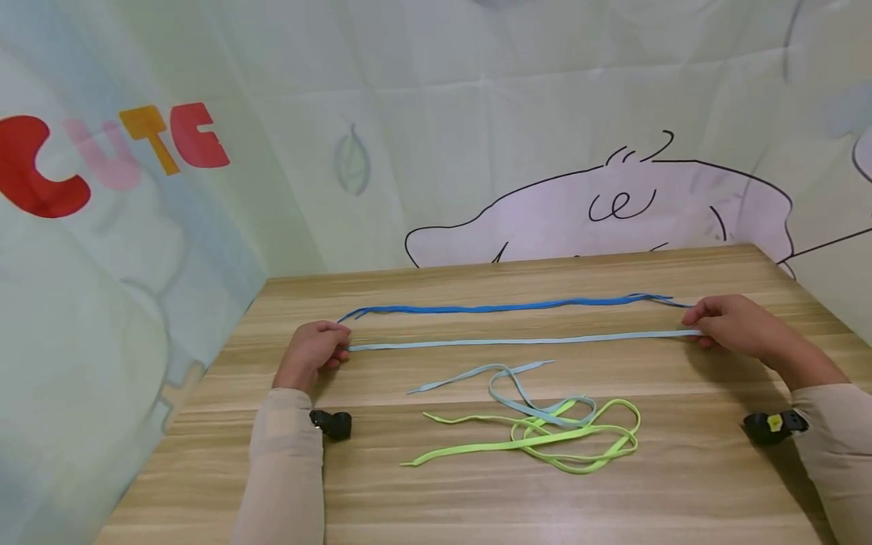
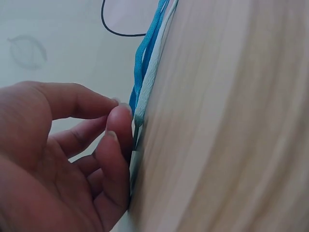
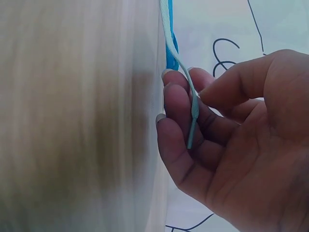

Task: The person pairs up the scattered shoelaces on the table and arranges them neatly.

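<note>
Pale-blue woven lace [image 1: 518, 341] runs straight from left hand [image 1: 314, 351] to right hand [image 1: 738, 327].

**Cropped and blurred parts**

In both wrist views, the top edge cuts off the pale blue, flat fabric shoelace [image 3: 166, 26]; in the right one, the brown wooden tabletop [image 3: 82, 116] is blurred. The head view's edges crop both beige cloth sleeves [image 1: 286, 469] and the red letter C [image 1: 20, 185].

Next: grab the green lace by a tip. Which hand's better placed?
Left, probably. Both visible tips of the green lace point left, closer to the left hand than the right hand. The right hand pinches the straight pale blue lace; whether the left grips its other end is unclear.
</note>
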`<act>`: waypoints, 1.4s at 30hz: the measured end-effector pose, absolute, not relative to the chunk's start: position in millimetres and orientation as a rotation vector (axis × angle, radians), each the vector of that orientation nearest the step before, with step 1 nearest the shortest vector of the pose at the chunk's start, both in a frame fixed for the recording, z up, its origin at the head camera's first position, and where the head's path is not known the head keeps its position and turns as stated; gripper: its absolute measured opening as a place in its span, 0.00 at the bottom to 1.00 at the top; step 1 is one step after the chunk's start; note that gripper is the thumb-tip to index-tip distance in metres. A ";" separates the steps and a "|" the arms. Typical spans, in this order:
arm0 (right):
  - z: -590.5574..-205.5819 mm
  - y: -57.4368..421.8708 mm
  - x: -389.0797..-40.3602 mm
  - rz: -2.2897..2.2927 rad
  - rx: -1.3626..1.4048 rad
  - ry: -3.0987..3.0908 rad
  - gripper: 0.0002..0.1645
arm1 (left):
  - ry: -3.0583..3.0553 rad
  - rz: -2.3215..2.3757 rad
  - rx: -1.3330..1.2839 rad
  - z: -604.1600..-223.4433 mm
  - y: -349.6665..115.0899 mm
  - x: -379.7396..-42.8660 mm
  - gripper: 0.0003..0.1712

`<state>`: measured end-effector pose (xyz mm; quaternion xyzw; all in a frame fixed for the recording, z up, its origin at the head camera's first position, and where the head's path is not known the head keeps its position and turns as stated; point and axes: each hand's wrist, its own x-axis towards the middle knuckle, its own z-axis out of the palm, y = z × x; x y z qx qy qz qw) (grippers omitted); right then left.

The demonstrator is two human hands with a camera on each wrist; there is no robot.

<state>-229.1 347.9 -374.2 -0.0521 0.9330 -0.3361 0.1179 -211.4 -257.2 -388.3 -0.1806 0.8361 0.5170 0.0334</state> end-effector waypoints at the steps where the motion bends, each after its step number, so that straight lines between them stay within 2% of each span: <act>1: -374.2 347.8 -229.0 -0.980 -0.152 2.729 0.14 | 2.571 1.590 -0.560 -388.5 -257.4 -210.9 0.15; 11: -373.9 346.7 -227.6 -0.915 -0.156 2.779 0.21 | 2.564 1.604 -0.583 -390.2 -254.8 -210.1 0.15; 33: -372.8 343.5 -228.0 -0.759 -0.157 2.948 0.19 | 2.552 1.628 -0.410 -388.5 -225.5 -210.0 0.16; 42: -368.7 333.7 -226.2 -0.807 -0.171 2.990 0.21 | 2.584 1.578 -0.153 -380.4 -199.5 -217.9 0.16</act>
